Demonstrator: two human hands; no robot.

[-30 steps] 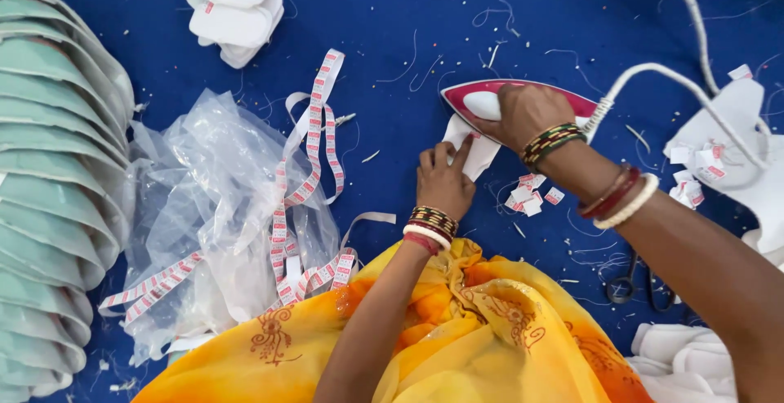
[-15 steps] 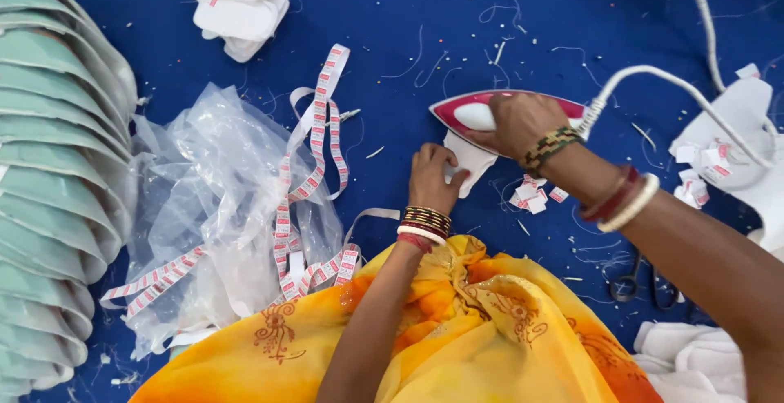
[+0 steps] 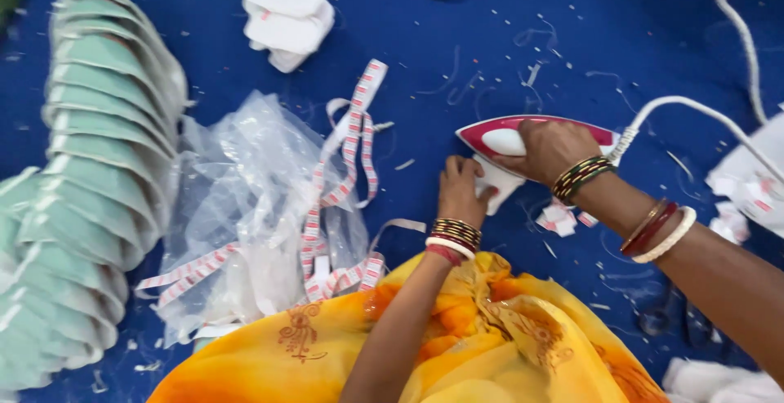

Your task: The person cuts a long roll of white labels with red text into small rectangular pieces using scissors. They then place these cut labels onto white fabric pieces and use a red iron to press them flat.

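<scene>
Pink iron (image 3: 498, 138) over white piece (image 3: 496, 184)

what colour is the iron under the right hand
The flat clothes iron under the right hand is pinkish-red with white; head view.

A blue cloth-covered worktop (image 3: 457, 35), littered with thread scraps, carries a curved stack of pale green fabric pieces (image 3: 90, 182), a crumpled clear plastic bag (image 3: 245, 199) draped with red-and-white printed tape (image 3: 343, 166), white folded fabric pieces (image 3: 282, 7) and a pink-and-white electric iron (image 3: 506, 138).
</scene>
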